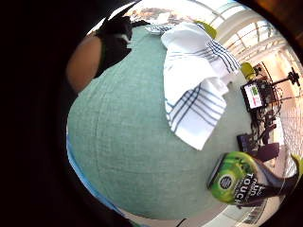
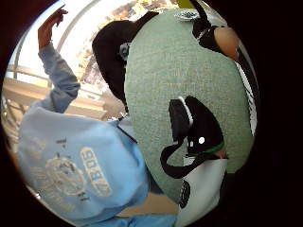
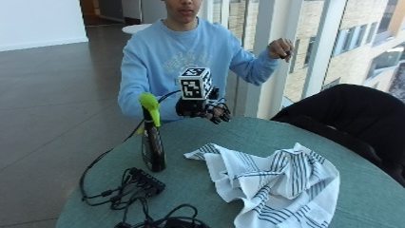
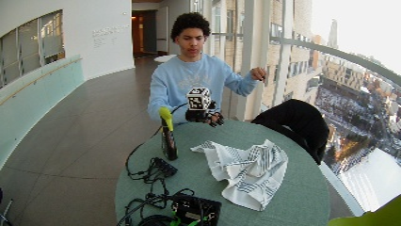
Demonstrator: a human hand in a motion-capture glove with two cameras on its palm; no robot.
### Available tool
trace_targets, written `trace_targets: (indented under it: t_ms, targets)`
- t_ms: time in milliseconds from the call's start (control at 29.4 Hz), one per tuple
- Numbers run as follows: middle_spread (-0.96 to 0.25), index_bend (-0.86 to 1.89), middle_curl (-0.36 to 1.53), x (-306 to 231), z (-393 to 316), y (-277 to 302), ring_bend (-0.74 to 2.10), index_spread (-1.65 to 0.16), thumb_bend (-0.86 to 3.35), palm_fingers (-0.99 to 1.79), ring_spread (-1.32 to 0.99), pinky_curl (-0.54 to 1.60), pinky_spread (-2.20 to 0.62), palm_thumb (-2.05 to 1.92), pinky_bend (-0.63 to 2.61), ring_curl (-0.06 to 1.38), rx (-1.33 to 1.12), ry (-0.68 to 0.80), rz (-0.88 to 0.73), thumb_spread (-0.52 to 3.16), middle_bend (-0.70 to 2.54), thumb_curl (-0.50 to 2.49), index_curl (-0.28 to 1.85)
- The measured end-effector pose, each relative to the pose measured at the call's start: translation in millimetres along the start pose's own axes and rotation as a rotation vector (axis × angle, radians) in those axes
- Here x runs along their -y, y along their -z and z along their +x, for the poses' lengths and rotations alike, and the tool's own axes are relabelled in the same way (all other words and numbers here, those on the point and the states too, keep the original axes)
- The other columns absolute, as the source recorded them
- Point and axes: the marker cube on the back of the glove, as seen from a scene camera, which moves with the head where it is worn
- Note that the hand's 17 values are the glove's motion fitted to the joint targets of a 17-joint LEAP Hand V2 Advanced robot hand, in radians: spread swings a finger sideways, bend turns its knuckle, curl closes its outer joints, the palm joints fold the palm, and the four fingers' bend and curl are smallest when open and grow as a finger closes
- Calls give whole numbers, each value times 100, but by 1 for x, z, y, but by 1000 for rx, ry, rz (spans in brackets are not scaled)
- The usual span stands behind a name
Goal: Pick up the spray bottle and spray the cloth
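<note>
Nearest the outside camera, a white cloth (image 3: 272, 183) with dark blue stripes lies crumpled on the round green table (image 3: 208, 137), its folds bunched up and one corner reaching toward the spray bottle (image 3: 152, 137). That bottle is dark with a bright green trigger head and stands upright on the table, near the edge at the person's right, just apart from the cloth and not touching it. Beside its base, toward the camera, a tangle of black cables (image 3: 130, 190) and a small black box rest on the tabletop.

Behind the bottle, the person in a light blue sweatshirt (image 3: 183, 57) holds the gloved right hand (image 3: 202, 110) above the far edge of the table, a little higher than the bottle's head and off to its side. Its fingers hang loosely curled downward and have hold of nothing; the hand touches neither bottle nor cloth. The bare left hand (image 3: 280, 48) is raised beside the shoulder, and it looks as if it may be pinching some small thing, though this is too small to tell.

From the little-finger palm camera, the cloth (image 1: 196, 85) spreads over the green surface and the bottle (image 1: 236, 182) shows its green label. A dark chair back (image 3: 345, 116) stands beside the table.
</note>
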Motion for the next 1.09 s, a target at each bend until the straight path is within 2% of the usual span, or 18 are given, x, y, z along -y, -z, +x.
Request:
trace_targets:
  t_ms: [170, 408, 679, 815, 1087]
  targets:
    - [-7, 32, 16, 4, 6, 4, 24, -25, 36, 70, -2, 13, 14, 55, 24, 13, 28, -24, 8, 67, 39, 14, 19]
    - [-8, 31, 20, 12, 13, -1, 24, -31, 35, 67, -3, 19, 18, 59, 23, 18, 21, -37, -11, 94, 30, 19, 27]
    - [-9, 26, 24, 19, 19, -3, 21, -33, 30, 66, -3, 23, 20, 59, 21, 21, 44, -60, -16, 109, 24, 22, 30]
    - [-9, 16, 27, 17, 21, -2, 23, -35, 27, 63, -3, 25, 21, 59, 22, 22, 67, -78, -6, 113, 25, 23, 29]
    - [-9, 11, 31, -20, 22, 11, 26, -37, 22, 59, -4, 28, 21, 61, 25, 25, 100, -122, 8, 117, 26, 25, 26]
